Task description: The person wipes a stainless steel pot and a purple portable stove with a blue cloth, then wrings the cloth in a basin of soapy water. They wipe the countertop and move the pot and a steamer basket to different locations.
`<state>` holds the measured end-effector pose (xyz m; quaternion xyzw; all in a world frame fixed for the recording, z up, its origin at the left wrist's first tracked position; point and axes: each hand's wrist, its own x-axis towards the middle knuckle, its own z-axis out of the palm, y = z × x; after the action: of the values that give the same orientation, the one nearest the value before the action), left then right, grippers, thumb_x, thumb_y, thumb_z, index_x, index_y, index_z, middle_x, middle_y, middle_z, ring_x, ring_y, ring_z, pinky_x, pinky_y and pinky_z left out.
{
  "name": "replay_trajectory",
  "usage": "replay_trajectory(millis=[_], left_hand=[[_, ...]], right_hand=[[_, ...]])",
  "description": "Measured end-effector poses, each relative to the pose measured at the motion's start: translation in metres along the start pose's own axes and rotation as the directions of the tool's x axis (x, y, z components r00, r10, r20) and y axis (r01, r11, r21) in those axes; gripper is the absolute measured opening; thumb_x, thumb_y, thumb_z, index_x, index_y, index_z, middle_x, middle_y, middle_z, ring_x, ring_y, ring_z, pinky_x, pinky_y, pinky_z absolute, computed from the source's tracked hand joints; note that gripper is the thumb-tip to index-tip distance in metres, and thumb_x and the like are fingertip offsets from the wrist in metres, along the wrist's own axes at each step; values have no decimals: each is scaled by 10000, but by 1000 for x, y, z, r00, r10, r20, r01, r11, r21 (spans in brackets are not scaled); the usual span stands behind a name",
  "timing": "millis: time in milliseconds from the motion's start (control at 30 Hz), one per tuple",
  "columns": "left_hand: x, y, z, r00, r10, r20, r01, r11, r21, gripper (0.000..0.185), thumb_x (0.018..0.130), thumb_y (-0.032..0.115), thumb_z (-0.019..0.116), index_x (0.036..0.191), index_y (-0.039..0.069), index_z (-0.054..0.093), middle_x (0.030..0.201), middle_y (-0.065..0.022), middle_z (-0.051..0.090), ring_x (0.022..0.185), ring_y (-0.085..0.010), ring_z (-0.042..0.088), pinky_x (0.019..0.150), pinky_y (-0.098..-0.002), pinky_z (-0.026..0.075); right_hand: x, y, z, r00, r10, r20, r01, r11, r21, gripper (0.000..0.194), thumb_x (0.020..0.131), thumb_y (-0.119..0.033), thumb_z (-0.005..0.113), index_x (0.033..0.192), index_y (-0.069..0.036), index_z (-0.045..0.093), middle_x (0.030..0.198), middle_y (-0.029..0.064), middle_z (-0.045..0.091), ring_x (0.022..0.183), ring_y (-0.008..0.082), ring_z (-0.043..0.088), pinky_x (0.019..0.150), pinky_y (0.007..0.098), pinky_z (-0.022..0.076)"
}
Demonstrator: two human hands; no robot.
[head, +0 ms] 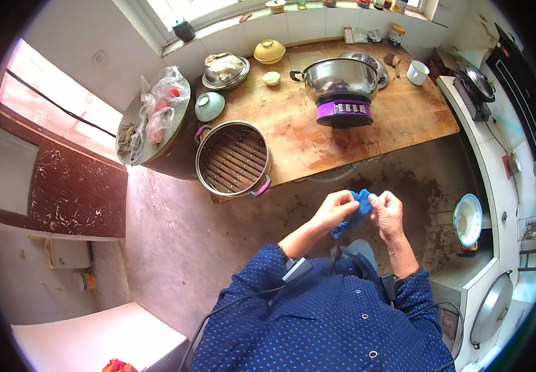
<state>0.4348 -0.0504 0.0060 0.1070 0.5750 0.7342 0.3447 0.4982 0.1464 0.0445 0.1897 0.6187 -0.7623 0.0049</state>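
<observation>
My left hand (341,209) and my right hand (386,213) pinch a crumpled blue cloth (362,203) between them, in front of my chest. Part of it hangs down beside the left fingers. Beyond my hands is a wooden table (295,158). On its near left corner sits a round steamer basket (235,158) with purple-trimmed handles and a slatted bottom. A steel pot (340,76) rests on a purple electric cooker base (344,111) farther back.
Bowls, a steel lid (230,83), a white enamel mug (418,73) and a brush (392,59) lie on the table. Plastic bags (160,111) cover a round stand at left. An enamel basin (468,220) and a large lid (492,309) are at right.
</observation>
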Motion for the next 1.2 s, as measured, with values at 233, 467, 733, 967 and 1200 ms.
replay_trajectory(millis=[233,467,733,967,1200], left_hand=[[-21,20,-36,970,89,-226,-140,965,-222,122,1062,178,677,1001,80,637,928,48,643,869,-54,568,798,-240,485],[-7,17,-23,945,215,-248,-245,965,-98,113,1068,168,680,1047,58,659,944,35,657,834,-57,592,758,-236,511],[20,4,-11,932,108,-347,-205,944,-257,147,1105,255,632,1039,122,629,939,41,633,856,-68,614,769,-274,552],[36,14,0,968,6,-250,-139,845,-516,74,1117,228,596,1137,159,581,1036,16,656,913,-106,663,794,-301,561],[50,4,-8,965,58,-255,-186,836,-517,40,1052,125,667,1080,138,641,1047,14,674,910,-95,655,774,-275,559]], right_hand=[[35,-10,27,973,149,175,-146,989,-30,179,1046,-243,737,1009,-96,643,868,27,695,684,84,628,562,204,492],[62,-5,32,936,70,346,28,963,-268,181,1043,-243,725,1080,-67,718,968,-5,722,813,74,659,736,249,547],[87,-12,0,908,82,410,-58,996,-73,97,1035,-138,720,1086,-59,693,945,9,722,810,87,678,766,260,582],[92,-21,-10,916,212,340,-221,975,-12,198,1035,-194,742,1162,-51,692,935,15,728,783,86,689,732,260,586],[101,-10,-12,867,288,407,-251,958,-142,239,996,-215,785,1164,-67,702,1011,17,749,877,98,710,772,259,577]])
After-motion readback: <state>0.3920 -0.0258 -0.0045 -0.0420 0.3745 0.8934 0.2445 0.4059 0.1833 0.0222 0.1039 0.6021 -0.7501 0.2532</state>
